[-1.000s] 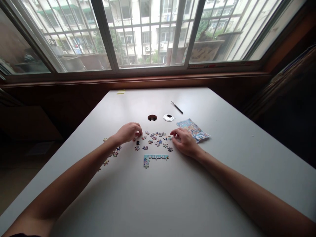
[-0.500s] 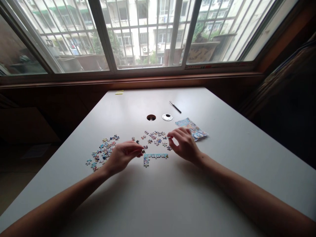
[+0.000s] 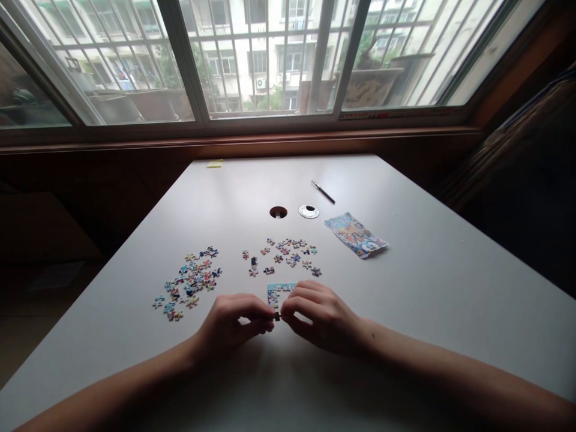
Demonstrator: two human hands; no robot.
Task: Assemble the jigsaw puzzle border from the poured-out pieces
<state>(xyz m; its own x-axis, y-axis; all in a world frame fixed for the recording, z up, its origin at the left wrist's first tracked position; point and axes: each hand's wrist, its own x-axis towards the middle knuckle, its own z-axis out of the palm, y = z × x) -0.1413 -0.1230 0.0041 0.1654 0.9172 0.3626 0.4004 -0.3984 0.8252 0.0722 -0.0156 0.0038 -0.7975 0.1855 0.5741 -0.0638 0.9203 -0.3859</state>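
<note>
A small dark puzzle piece is pinched between the fingertips of my left hand. My right hand is closed too, its thumb and forefinger meeting the same piece from the right. Just beyond the fingertips lies the joined corner of the jigsaw puzzle, with a light blue top edge. My right hand covers the right part of that joined section.
Loose puzzle pieces are heaped at left, and another scattered group lies behind the joined section. Farther back are a picture sheet, a pen, a round cable hole and its metal cover.
Both hands have come together nearer to me, below the joined section. My right hand has left the scattered pieces and the picture sheet, and my left hand has carried the dark piece along.
</note>
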